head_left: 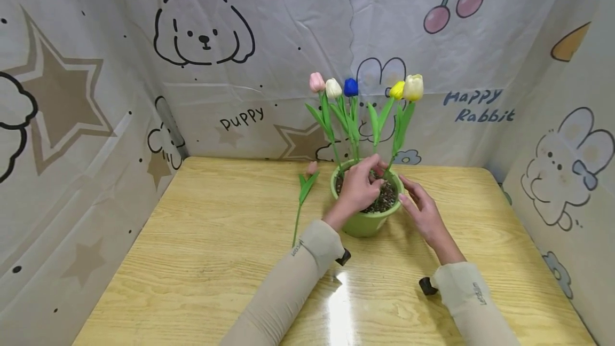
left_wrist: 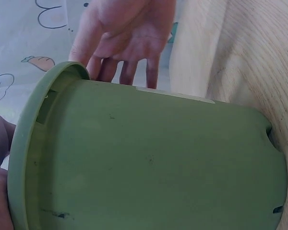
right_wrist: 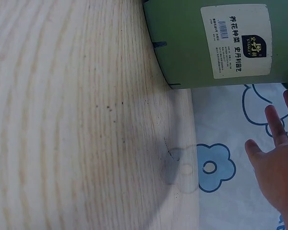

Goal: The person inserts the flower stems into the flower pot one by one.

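A green flowerpot [head_left: 365, 224] filled with dark soil [head_left: 388, 196] stands toward the back of the table. My left hand [head_left: 359, 185] reaches over its rim, fingers curled at the lower stem of a bright yellow tulip [head_left: 396, 90]; that hand hides the grip itself. My right hand [head_left: 425, 215] is beside the pot's right rim, fingers extended and spread. Also upright in the pot are a pink tulip [head_left: 317, 82], a white tulip [head_left: 333, 88], a blue tulip [head_left: 351, 87] and a pale yellow tulip [head_left: 414, 88].
Left of the pot, another pink tulip [head_left: 301, 196] lies on the wooden table [head_left: 206, 239]. A printed cloth [head_left: 288, 31] hangs behind and along both sides. The pot carries a white label [right_wrist: 237, 43] on its side.
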`<state>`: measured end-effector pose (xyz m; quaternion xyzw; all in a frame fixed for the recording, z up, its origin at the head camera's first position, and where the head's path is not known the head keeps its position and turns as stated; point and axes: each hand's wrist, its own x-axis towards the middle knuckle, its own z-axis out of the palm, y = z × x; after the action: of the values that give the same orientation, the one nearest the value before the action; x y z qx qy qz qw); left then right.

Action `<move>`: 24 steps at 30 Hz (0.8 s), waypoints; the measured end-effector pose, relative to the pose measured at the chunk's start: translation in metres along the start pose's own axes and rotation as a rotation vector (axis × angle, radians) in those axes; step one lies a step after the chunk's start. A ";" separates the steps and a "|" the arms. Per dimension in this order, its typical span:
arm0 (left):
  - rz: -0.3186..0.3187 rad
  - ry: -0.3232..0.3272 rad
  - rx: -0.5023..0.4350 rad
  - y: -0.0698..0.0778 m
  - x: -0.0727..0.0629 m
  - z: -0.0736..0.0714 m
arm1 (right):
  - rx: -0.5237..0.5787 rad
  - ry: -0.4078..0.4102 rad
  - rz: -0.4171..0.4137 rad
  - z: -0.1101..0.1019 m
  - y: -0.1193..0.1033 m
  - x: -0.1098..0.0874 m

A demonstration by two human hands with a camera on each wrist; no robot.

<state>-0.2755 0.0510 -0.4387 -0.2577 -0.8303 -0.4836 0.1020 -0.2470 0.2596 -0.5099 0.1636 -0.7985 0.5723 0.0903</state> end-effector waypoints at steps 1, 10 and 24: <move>-0.002 -0.002 0.002 0.000 0.000 0.000 | -0.001 0.002 -0.004 0.000 0.000 0.000; -0.020 -0.032 0.044 0.000 0.000 -0.001 | 0.005 0.002 -0.008 0.001 0.002 0.000; -0.024 -0.073 0.116 0.001 0.001 -0.001 | 0.008 0.014 -0.024 0.001 0.002 0.001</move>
<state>-0.2758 0.0509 -0.4368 -0.2588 -0.8631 -0.4261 0.0806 -0.2489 0.2592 -0.5115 0.1695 -0.7935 0.5755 0.1019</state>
